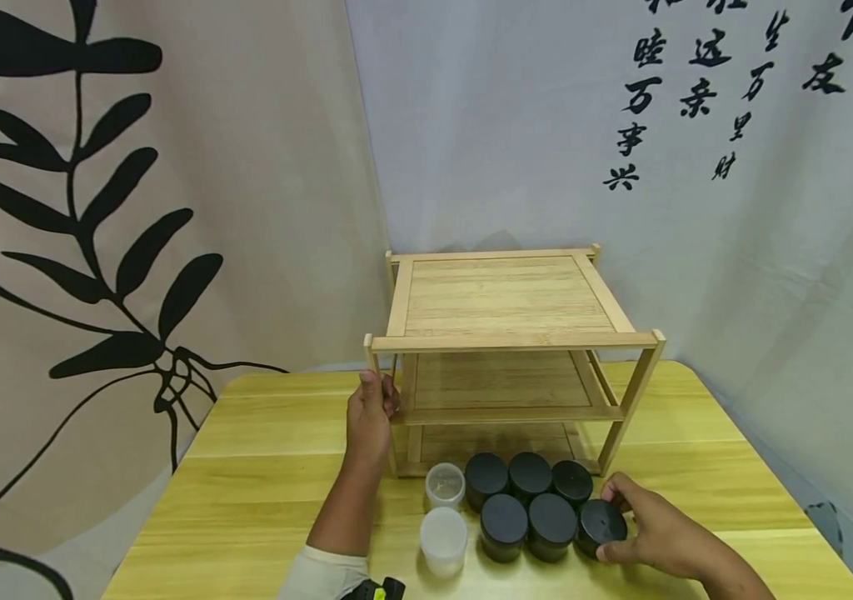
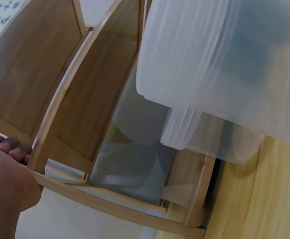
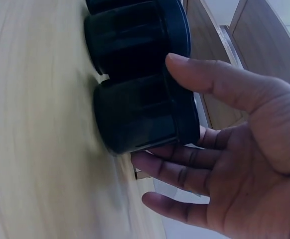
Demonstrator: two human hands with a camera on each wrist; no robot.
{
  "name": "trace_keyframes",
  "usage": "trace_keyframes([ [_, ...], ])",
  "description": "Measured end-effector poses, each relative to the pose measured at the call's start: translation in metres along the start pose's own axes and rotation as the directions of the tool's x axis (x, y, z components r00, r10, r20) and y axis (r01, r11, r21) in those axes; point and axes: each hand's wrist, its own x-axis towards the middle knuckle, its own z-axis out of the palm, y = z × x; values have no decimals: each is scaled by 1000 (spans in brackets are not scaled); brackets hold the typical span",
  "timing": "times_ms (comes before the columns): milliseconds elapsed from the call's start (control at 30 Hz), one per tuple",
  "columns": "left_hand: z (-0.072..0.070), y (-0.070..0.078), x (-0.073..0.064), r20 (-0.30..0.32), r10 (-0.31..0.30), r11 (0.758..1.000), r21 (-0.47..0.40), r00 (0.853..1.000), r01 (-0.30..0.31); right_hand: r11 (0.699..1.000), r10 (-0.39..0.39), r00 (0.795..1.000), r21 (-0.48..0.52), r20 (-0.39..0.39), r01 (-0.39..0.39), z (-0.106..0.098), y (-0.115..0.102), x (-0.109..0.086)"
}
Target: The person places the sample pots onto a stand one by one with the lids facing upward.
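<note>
A three-tier wooden shelf [image 1: 505, 296] stands towards the back of the table. My left hand [image 1: 370, 421] grips its left front post, with fingertips curled round the wood in the left wrist view. Several black lidded jars [image 1: 505, 521] stand upright in two rows before the shelf. At the right end of the front row, my right hand [image 1: 659, 529] holds a black jar [image 3: 140, 114] between thumb and fingers, the thumb on its lid's edge. That jar sits on the table beside its neighbour. Two translucent plastic jars [image 1: 443, 537] stand left of the black ones.
The yellow wood-grain table [image 1: 269, 492] has rounded back corners. Behind it hang pale cloths, one with a black plant print [image 1: 127, 346] and one with dark written characters [image 1: 647, 100]. The shelf's bottom tier lies just behind the jars.
</note>
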Motion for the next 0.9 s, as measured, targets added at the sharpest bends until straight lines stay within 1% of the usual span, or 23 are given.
trace_keyframes([
  [100,-1,-1,0,4,-1,1000,1,1000,1,1000,-9,1000,11,-15,9,1,-1,-1],
  [267,-1,-1,1,8,3,1000,2,1000,-3,997,-40,999,70,-21,41,2,-3,-4],
  [333,-1,0,1,9,4,1000,0,1000,-4,993,-49,999,103,-16,50,2,-4,-4],
  [467,-1,0,0,7,1,1000,-3,1000,-1,982,-43,999,183,12,40,1,-5,-5],
  [533,-1,0,0,8,-2,1000,0,1000,2,978,-45,999,206,20,40,0,-5,-6],
  [600,-1,0,0,10,-3,1000,4,1000,3,978,-53,998,201,14,49,-1,-5,-7],
  [733,-1,0,0,14,-1,1000,7,1000,1,988,-69,997,136,-31,73,-2,-5,-7],
  [900,-1,1,0,16,-1,1000,3,1000,1,992,-63,995,104,-78,71,-4,-6,-7],
])
